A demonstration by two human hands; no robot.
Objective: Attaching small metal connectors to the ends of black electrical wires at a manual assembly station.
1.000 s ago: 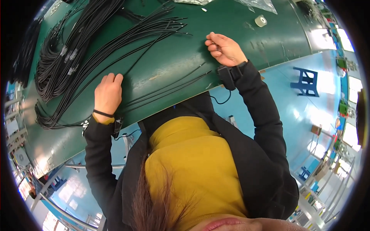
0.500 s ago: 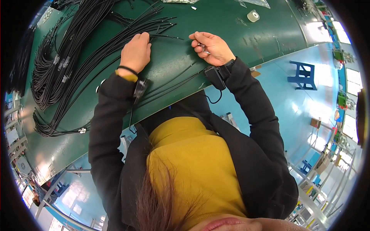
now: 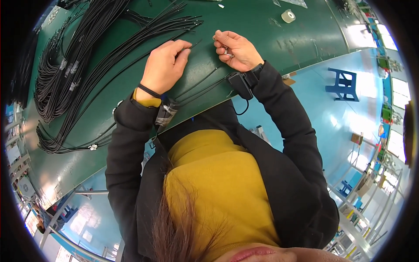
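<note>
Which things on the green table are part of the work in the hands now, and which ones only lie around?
In use:
- left hand, pinching a thin black cable
- right hand, holding a small metal part
- loose black cables under the wrists

Lying about:
- coiled black cable bundles
- roll of clear tape
- blue stool on the floor

Cable bundles (image 3: 74, 74) left on table (image 3: 262, 26); tape roll (image 3: 287, 16) far right.

One head-worn fisheye camera looks steeply down, close over the green table (image 3: 262, 26).
</note>
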